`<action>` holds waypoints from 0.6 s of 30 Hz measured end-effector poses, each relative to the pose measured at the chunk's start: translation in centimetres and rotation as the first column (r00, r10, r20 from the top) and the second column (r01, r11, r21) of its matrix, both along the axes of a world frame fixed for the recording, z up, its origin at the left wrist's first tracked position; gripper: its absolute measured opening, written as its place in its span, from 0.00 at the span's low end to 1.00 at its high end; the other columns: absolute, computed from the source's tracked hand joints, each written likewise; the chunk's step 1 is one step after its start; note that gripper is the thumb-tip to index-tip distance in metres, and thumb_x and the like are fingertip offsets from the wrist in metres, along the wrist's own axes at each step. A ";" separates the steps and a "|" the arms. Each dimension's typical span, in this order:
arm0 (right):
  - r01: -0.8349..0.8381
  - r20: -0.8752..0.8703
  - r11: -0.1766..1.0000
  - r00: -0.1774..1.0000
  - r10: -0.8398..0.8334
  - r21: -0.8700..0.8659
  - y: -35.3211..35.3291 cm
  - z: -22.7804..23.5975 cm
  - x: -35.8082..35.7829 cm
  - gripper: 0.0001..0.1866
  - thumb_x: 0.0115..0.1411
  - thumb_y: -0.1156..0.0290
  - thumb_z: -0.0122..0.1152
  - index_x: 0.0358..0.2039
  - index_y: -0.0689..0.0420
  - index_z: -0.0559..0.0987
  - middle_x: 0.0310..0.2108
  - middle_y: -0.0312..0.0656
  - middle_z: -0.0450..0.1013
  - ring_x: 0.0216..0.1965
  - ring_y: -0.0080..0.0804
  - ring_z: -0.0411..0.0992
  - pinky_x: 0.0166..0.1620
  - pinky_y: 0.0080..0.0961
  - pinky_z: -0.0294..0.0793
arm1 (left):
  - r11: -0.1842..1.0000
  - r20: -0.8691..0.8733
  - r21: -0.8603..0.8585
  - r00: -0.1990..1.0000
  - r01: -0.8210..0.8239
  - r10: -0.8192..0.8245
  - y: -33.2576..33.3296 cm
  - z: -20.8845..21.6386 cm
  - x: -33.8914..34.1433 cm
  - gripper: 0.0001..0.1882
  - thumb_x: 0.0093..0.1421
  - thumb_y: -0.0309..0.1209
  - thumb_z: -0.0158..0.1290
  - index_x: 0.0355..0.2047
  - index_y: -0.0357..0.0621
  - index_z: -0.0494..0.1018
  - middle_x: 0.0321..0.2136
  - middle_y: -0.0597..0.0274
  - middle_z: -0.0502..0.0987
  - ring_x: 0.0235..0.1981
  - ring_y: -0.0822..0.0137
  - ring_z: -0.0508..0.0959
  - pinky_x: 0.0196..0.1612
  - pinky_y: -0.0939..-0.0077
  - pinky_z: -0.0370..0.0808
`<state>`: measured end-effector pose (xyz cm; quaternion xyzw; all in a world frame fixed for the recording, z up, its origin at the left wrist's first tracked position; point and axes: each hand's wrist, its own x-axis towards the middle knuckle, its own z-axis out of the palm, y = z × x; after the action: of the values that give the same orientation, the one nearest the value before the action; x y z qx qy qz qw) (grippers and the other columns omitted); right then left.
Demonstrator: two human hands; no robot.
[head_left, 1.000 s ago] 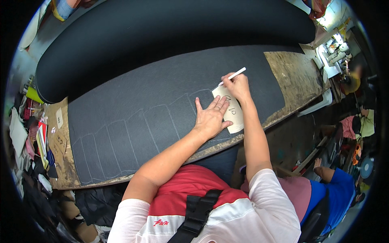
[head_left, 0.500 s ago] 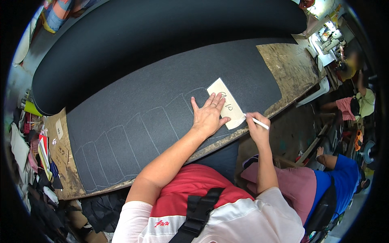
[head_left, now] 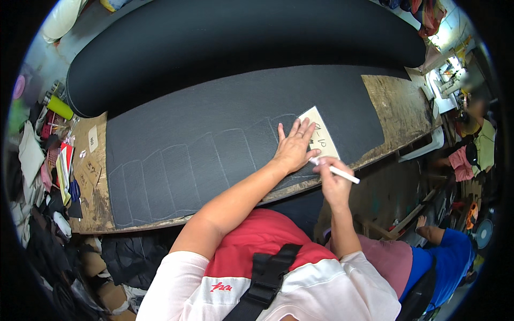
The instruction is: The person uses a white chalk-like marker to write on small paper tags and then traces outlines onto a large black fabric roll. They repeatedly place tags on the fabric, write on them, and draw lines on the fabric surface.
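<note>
Outlining seems the step: the left hand (head_left: 294, 149), fingers spread, pins a cream four-sided card template (head_left: 326, 143) on charcoal fabric (head_left: 350, 99) while the right hand (head_left: 333, 177) pinches a slim white pen (head_left: 346, 175) (the next stroke likely needs the template still).

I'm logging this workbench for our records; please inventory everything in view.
Template: 1, cream, on the sheet
Pen: 1, white, in right hand
Sheet: 1, dark grey, on table
Drawn lines: several, pale, on sheet
Roll: 1, black, along table's back
Table: 1, brown, centre
Bottle: 1, yellow-green, beyond table's left end
Other people: at least 2, blue and yellow-green tops, right
Clutter: uncountable, mixed, both sides
Shirt: 1, red and white, bottom
Strap: 1, black, across shirt
Left hand: 1, bare, on template
Right hand: 1, bare, around pen
</note>
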<state>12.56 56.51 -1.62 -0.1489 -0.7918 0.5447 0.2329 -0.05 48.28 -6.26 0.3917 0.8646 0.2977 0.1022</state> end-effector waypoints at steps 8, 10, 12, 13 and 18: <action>0.046 0.181 0.799 0.965 -0.191 0.600 3.1 -2.6 -4.0 0.33 0.40 0.65 0.72 0.47 0.67 0.73 0.43 0.61 0.71 0.49 0.54 0.67 0.53 0.41 0.66 | 0.927 0.166 0.296 0.968 -0.231 0.188 -2.4 0.0 -1.7 0.34 0.57 0.32 0.53 0.60 0.32 0.53 0.58 0.35 0.59 0.61 0.46 0.60 0.63 0.59 0.58; 0.000 0.161 0.759 0.977 -0.139 0.651 3.1 -3.7 -4.6 0.36 0.36 0.65 0.73 0.47 0.66 0.73 0.43 0.60 0.72 0.50 0.53 0.67 0.54 0.41 0.65 | 0.871 0.161 0.371 0.946 -0.323 0.283 -2.0 0.1 -2.5 0.33 0.54 0.29 0.56 0.58 0.32 0.59 0.51 0.37 0.69 0.48 0.50 0.75 0.52 0.65 0.71; 0.008 0.107 0.794 0.990 -0.092 0.607 3.3 -4.3 -4.7 0.34 0.34 0.68 0.71 0.45 0.65 0.73 0.40 0.55 0.72 0.47 0.52 0.67 0.52 0.40 0.67 | 0.755 0.445 0.427 0.843 -0.497 0.303 -1.3 0.4 -3.4 0.37 0.52 0.28 0.60 0.59 0.29 0.56 0.48 0.39 0.71 0.43 0.57 0.77 0.46 0.68 0.75; 0.021 0.099 0.831 0.991 -0.091 0.556 3.4 -4.5 -4.7 0.34 0.33 0.68 0.70 0.45 0.65 0.73 0.38 0.54 0.72 0.45 0.52 0.67 0.51 0.40 0.67 | 0.700 0.589 0.423 0.762 -0.575 0.269 -0.9 0.6 -4.1 0.43 0.50 0.28 0.62 0.61 0.27 0.51 0.45 0.40 0.72 0.40 0.63 0.78 0.42 0.71 0.77; 0.111 -0.043 0.994 0.993 -0.111 0.005 3.6 -4.2 -4.5 0.25 0.39 0.74 0.67 0.42 0.65 0.75 0.35 0.46 0.75 0.37 0.35 0.74 0.41 0.29 0.73 | 0.813 0.954 0.204 0.296 -0.546 -0.041 -0.9 3.0 -7.1 0.31 0.51 0.24 0.61 0.54 0.28 0.63 0.29 0.61 0.77 0.22 0.78 0.72 0.22 0.89 0.69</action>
<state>8.01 60.07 -5.77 -0.1803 -0.7790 0.5312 0.2802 -7.18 47.36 -3.21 0.0124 0.5894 0.6896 0.4206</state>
